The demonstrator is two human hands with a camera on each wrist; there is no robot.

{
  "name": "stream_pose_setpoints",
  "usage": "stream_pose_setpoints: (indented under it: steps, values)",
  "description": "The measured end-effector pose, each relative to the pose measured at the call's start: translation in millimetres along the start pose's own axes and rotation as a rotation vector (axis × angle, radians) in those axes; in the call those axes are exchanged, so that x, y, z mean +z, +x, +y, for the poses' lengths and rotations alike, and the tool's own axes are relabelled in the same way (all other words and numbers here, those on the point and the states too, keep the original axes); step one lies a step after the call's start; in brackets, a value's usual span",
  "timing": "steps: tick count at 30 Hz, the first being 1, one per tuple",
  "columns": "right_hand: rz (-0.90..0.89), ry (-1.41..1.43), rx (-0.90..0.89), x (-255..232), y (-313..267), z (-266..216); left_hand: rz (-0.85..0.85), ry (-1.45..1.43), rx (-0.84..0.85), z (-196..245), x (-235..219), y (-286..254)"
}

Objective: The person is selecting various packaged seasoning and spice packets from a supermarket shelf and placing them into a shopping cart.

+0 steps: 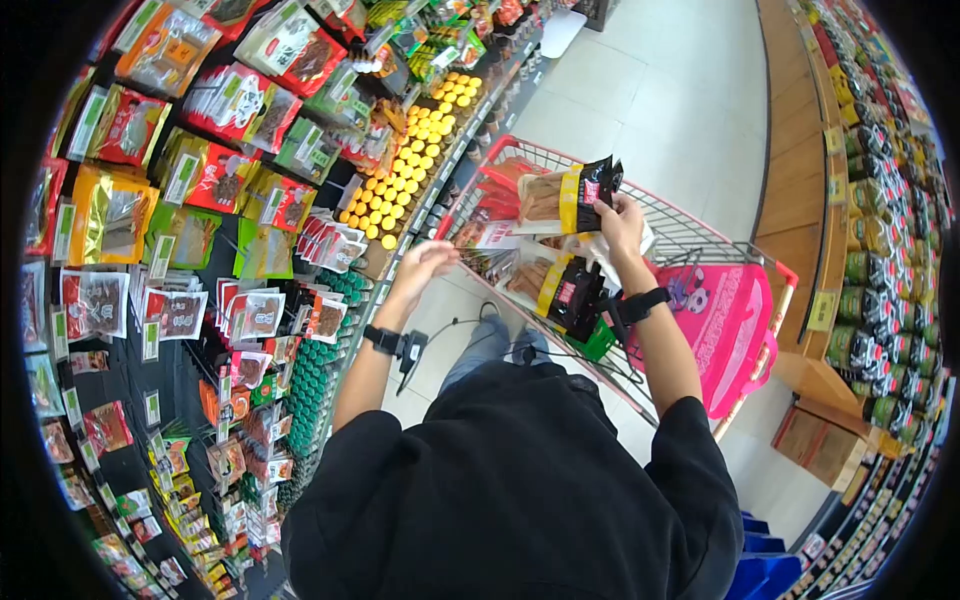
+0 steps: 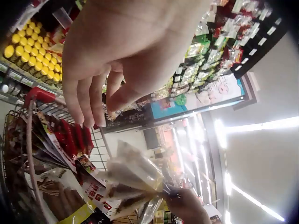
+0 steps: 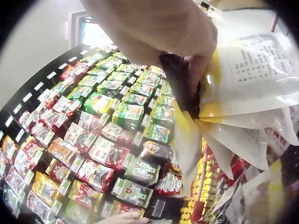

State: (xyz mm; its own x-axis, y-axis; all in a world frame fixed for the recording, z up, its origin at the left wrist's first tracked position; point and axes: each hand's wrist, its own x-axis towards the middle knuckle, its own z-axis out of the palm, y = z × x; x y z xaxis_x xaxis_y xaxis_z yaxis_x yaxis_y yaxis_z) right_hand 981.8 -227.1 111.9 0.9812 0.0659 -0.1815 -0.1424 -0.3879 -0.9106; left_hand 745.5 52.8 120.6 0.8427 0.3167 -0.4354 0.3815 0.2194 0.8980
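Note:
My right hand point(image 1: 622, 228) grips several snack packets point(image 1: 550, 200) by their black ends, above the shopping cart. In the right wrist view the packets point(image 3: 252, 77) fan out from the fist, with whitish printed backs and yellow bands. My left hand point(image 1: 425, 268) is by the cart's near left corner, its fingers relaxed and holding nothing. Seen in the left wrist view, the left hand's fingers point(image 2: 84, 100) hang down beside the cart's red corner. Inside the cart lie another black-and-yellow packet point(image 1: 568, 290) and red packets point(image 1: 495, 200).
Hanging packets point(image 1: 215, 180) cover the shelf on the left. Yellow-capped bottles point(image 1: 395, 195) stand along its edge, close to my left hand. A pink panel point(image 1: 705, 335) is at the cart's handle end. Shelves of jars point(image 1: 880, 265) line the right side.

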Motion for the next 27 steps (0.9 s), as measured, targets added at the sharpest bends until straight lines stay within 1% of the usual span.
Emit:
stream_pose_setpoints:
  steps: [2, 3, 4, 6, 7, 9, 10, 11, 12, 13, 14, 16, 17, 20, 21, 23, 24, 25, 26, 27]
  values:
    - [-0.054, 0.159, 0.003, 38, 14, 19, 0.053, -0.027, -0.047, -9, -9, -12]
    - [-0.109, 0.135, 0.0, 49, 8, 9, 0.077, -0.04, -0.072, -13, -13, -17]
    - [-0.128, 0.222, -0.003, 65, 2, 4, 0.1, -0.041, -0.065, -18, -16, -18]
    - [-0.34, 0.559, 0.139, 81, -7, -7, 0.145, -0.039, -0.051, -28, -20, -11]
    - [-0.347, 0.598, 0.155, 96, -3, 5, 0.187, 0.026, -0.04, -30, -20, -5]
    - [-0.288, 0.496, 0.193, 112, 2, 31, 0.311, 0.342, 0.195, -33, -19, 11]
    - [-0.221, 0.45, 0.148, 126, 10, 62, 0.368, 0.501, 0.315, -32, -16, 20]
    - [-0.153, 0.256, 0.082, 132, 20, 91, 0.388, 0.535, 0.32, -22, -10, 27]
    - [-0.084, -0.043, 0.042, 112, 4, 56, 0.374, 0.607, 0.435, -9, -2, 36]
    - [-0.085, -0.103, 0.074, 94, -11, 19, 0.356, 0.677, 0.547, 3, 7, 43]
    - [-0.086, -0.165, 0.11, 83, -21, 0, 0.334, 0.743, 0.657, 10, 17, 51]
    - [-0.017, -0.29, 0.047, 76, -15, 29, 0.232, 0.849, 0.702, 8, 39, 73]
    - [0.016, -0.355, 0.015, 72, -12, 47, 0.081, 0.868, 0.556, 9, 51, 79]
    - [0.092, -0.326, 0.132, 54, -13, 83, -0.099, 0.929, 0.45, -16, 85, 108]
    - [0.105, -0.268, 0.18, 48, -11, 105, -0.125, 0.956, 0.442, -21, 98, 113]
    - [0.124, -0.28, 0.249, 35, -17, 132, -0.186, 1.014, 0.43, -31, 122, 119]
    - [0.133, -0.286, 0.284, 28, -19, 145, -0.187, 1.049, 0.459, -39, 130, 124]
    - [0.087, -0.285, 0.328, 23, -18, 158, -0.185, 1.084, 0.488, -48, 138, 129]
    - [0.103, -0.302, 0.29, 19, -16, 171, -0.183, 1.119, 0.515, -58, 144, 133]
    - [0.117, -0.318, 0.254, 18, -18, 170, -0.177, 1.105, 0.522, -62, 148, 136]
